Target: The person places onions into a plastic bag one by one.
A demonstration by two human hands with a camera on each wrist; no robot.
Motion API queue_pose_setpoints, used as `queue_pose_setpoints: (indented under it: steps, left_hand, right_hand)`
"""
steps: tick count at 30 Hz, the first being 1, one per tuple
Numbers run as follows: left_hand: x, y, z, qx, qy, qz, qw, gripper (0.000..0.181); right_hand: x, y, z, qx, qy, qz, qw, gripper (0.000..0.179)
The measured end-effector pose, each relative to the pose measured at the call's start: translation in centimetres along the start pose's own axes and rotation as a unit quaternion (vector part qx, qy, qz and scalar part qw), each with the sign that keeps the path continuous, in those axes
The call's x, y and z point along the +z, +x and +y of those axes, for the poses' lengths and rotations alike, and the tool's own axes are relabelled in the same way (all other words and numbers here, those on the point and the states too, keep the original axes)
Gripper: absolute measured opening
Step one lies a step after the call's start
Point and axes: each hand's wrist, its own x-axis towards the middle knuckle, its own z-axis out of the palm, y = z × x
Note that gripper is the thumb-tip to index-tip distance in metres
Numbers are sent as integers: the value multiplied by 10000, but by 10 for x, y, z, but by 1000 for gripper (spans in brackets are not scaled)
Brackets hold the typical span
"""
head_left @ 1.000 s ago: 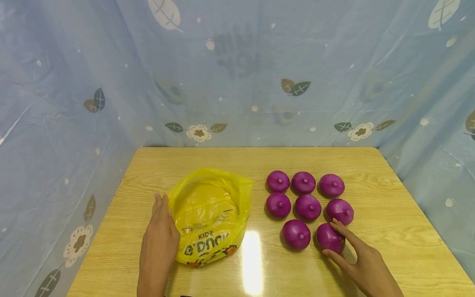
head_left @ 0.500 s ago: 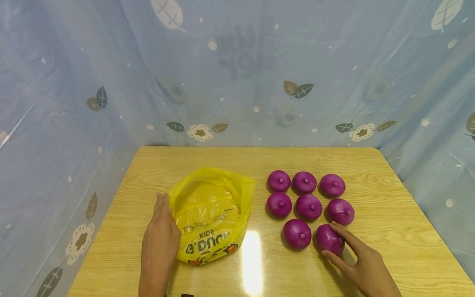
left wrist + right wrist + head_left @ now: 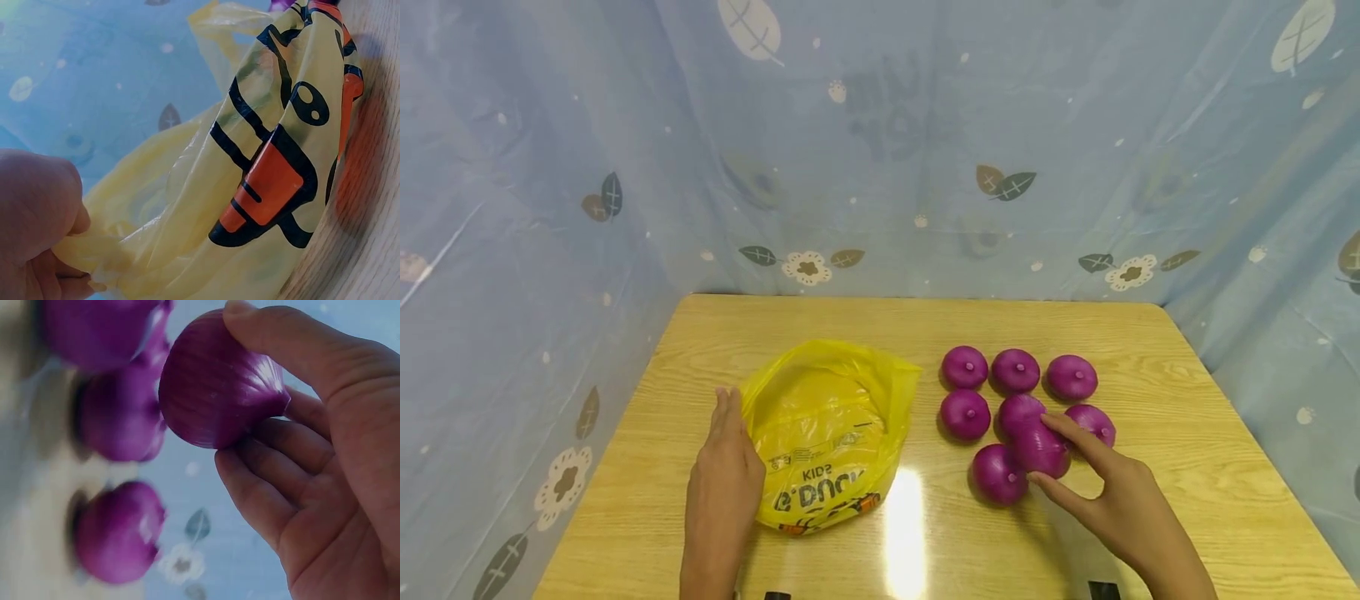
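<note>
My right hand point(image 3: 1120, 500) grips a purple onion point(image 3: 1041, 450) between thumb and fingers, lifted a little above the others. In the right wrist view the held onion point(image 3: 219, 387) shows its pointed end towards the palm. My left hand point(image 3: 724, 483) stands at the left edge of a yellow plastic bag point(image 3: 827, 442), whose mouth gapes upward. The left wrist view shows thumb and fingers point(image 3: 53, 269) pinching the bag's rim, with a printed duck face on its side. Several more purple onions point(image 3: 965, 415) rest in rows right of the bag.
A wooden table point(image 3: 850, 321) carries everything. Blue patterned cloth point(image 3: 880, 150) hangs behind it and along both sides. One onion point(image 3: 1000, 475) lies close to the left of the lifted one. Small dark objects point(image 3: 1103, 590) show at the bottom edge.
My right hand has lifted the nearest right onion off the table and moved it up and left, over its neighbours. The left hand has stayed at the bag.
</note>
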Motion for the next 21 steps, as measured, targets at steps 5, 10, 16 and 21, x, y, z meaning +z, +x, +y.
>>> queue_pose_setpoints:
  steps: [5,10,16,21]
  left_hand:
    - [-1,0,0,-39,2,-29,10000,53]
    - [0,0,1,-11,-1,-9,10000,53]
    - [-3,-1,2,106,-27,28,9999,53]
    - [-2,0,3,219,-96,105,9997,52]
  right_hand:
    - [-3,21,-15,-462,8,-82,9989,75]
    - [-5,41,-28,-1358,145,53,9906,80]
    - [-5,57,-46,-1823,330,12,9827,80]
    - [-5,74,-69,-2018,304,-313,9785,77]
